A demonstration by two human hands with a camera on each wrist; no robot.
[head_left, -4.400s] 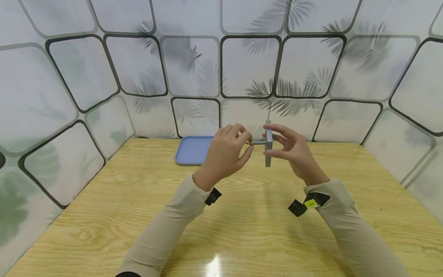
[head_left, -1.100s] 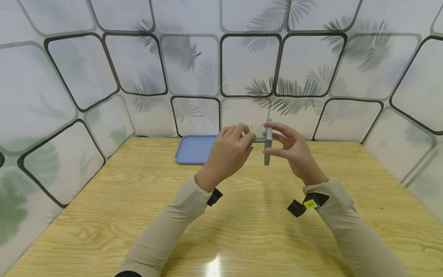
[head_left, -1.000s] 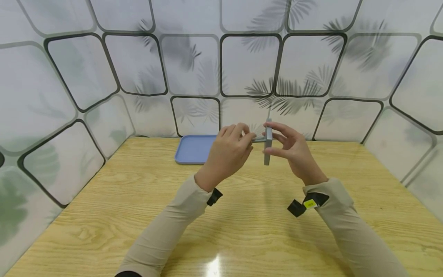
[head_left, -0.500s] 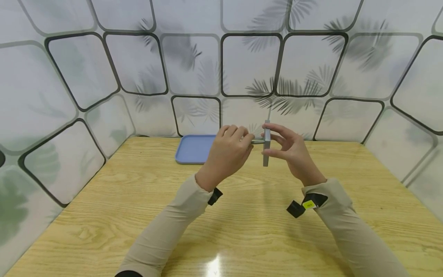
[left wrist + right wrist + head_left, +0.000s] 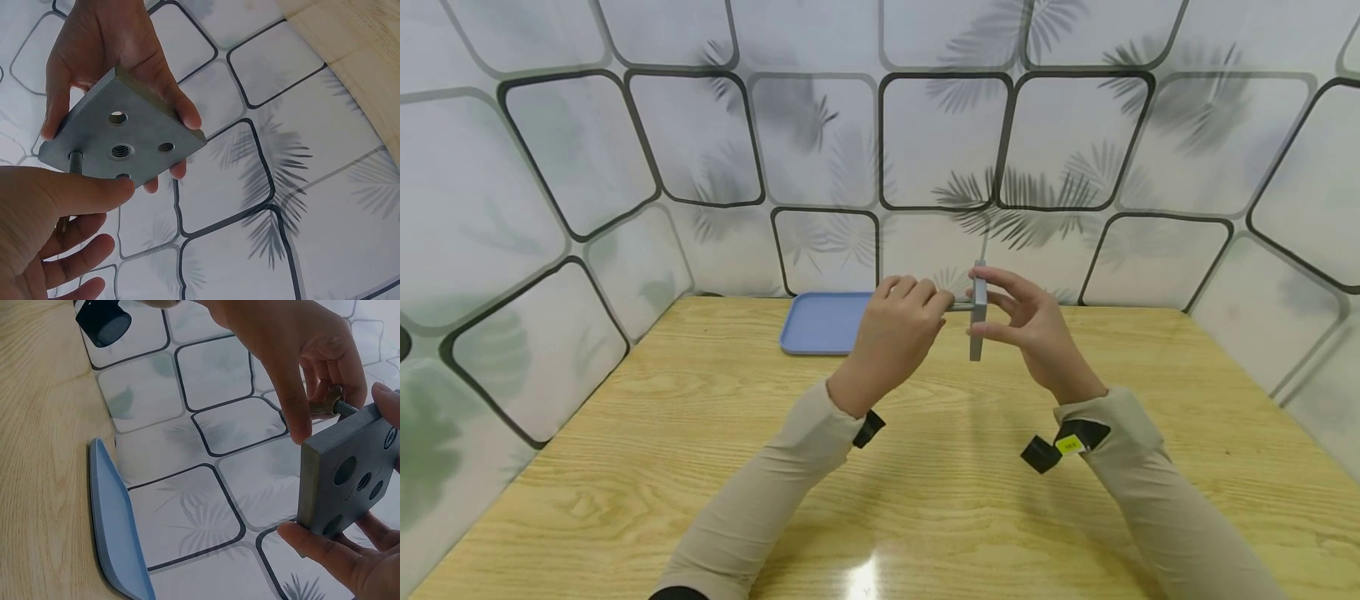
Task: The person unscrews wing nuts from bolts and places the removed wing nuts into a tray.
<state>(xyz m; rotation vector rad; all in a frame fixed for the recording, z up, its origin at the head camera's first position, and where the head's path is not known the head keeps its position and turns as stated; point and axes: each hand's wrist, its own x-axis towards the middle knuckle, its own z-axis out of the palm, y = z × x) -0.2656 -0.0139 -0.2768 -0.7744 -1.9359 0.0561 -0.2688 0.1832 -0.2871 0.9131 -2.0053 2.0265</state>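
My right hand (image 5: 1037, 329) holds a square grey metal plate (image 5: 977, 321) by its edges, upright above the table. The plate has round holes near its corners and a threaded one (image 5: 120, 151) in the centre. From one corner hole a threaded bolt (image 5: 76, 164) sticks out toward my left hand (image 5: 895, 333). My left thumb and fingers are curled round the bolt's outer end; its brassy head (image 5: 325, 407) shows between them in the right wrist view. In the head view only a short length of shank is visible between the left fingers and the plate.
A blue tray (image 5: 820, 325) lies at the back of the wood-grain table (image 5: 700, 417), behind the left hand. A patterned curtain (image 5: 820, 142) closes off the back and both sides. Black wrist cameras (image 5: 1041, 454) hang below the sleeves.
My left fingers have shifted round the bolt, and the thumb that stuck out below is tucked in now. The plate and right hand have stayed nearly in place.
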